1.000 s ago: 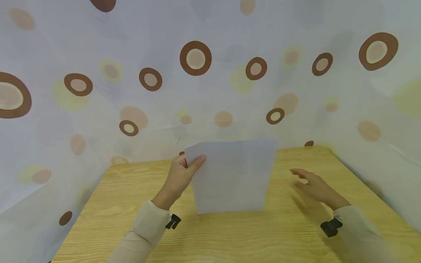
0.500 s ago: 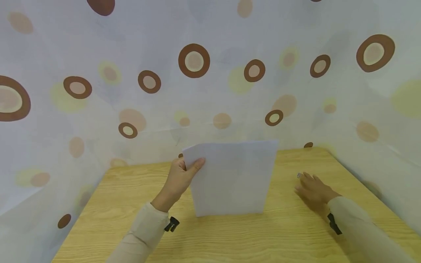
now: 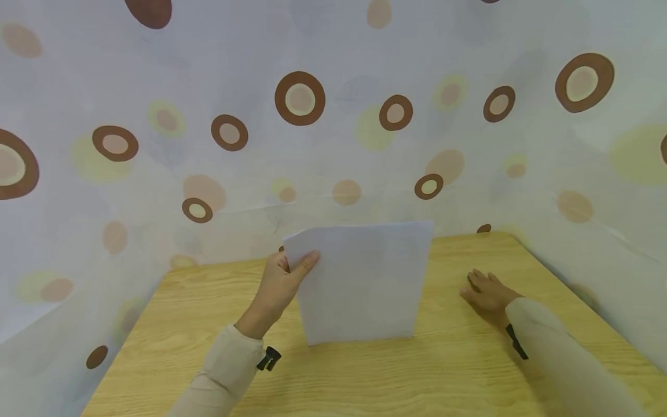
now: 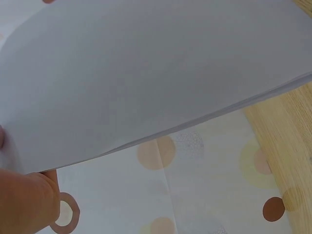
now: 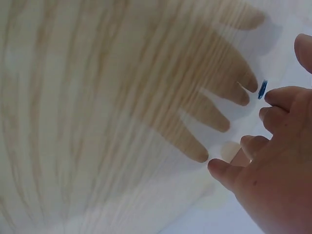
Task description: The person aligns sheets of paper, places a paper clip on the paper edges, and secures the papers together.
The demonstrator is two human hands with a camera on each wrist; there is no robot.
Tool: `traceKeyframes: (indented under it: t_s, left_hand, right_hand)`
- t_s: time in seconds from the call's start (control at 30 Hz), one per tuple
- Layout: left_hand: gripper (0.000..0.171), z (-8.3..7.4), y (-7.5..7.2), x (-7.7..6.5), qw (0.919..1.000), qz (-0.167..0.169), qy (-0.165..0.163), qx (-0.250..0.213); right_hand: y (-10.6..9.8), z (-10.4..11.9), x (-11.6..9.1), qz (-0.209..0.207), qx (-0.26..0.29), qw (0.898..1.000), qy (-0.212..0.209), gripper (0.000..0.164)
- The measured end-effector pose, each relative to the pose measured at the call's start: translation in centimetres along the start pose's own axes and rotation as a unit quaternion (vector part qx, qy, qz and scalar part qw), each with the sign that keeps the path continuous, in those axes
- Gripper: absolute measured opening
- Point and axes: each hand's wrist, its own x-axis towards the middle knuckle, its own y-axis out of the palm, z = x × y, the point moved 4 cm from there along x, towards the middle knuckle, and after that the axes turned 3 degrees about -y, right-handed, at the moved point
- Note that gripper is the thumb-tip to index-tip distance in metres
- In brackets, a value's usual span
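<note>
- My left hand [image 3: 273,289] grips the white paper [image 3: 365,284] near its upper left corner, thumb pressed on the side facing me, fingers curled behind.
- Paper stands roughly upright, broad side toward me, about midway between the left and right edges of the worktop [image 3: 344,379]; its top reaches above the far edge in the head view.
- Paper's lower edge: can't tell if it touches the worktop.
- Left wrist view: paper edge shows more than one layer; count unclear.
- My right hand [image 3: 487,294] is low over the right part of the worktop, back of hand up, well apart from the paper, nearer the right edge than the left.
- Right fingers spread and slightly bent, thumb apart from the index finger, nothing clasped.
- Small blue item [image 5: 263,89] just beside my right index fingertip; too small to identify, contact unclear.
- Darker finger shapes show on the glossy wood beside my right hand, right wrist view.
- Beige sleeves [image 3: 224,365] on both arms, a black strap piece [image 3: 268,359] at my left wrist, another at my right.
- Pale wall covering [image 3: 323,156] with brown rings and faded spots, beyond the far edge and along both sides.
</note>
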Motion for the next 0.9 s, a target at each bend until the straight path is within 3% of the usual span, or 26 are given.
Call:
traceKeyframes:
  t_s: [0.17, 0.4, 0.7, 0.9]
  left_hand:
    - [0.032, 0.0, 0.0, -0.3, 1.0, -0.008, 0.001, 0.002]
    - [0.03, 0.1, 0.1, -0.3, 0.9999, 0.0, 0.011, 0.001]
    - [0.03, -0.3, 0.1, 0.0, 0.9995, -0.005, 0.028, 0.012]
    - [0.028, -0.2, 0.2, -0.2, 0.9996, -0.011, 0.027, 0.002]
  right_hand:
    - [0.3, 0.5, -0.1, 0.001, -0.008, 1.0, 0.01, 0.077]
    - [0.7, -0.3, 0.1, -0.019, -0.072, 0.997, 0.012, 0.077]
    - [0.6, 0.4, -0.9, -0.05, -0.084, 0.993, -0.061, 0.068]
    - [1.1, 1.7, -1.9, -0.07, -0.131, 0.983, -0.109, 0.054]
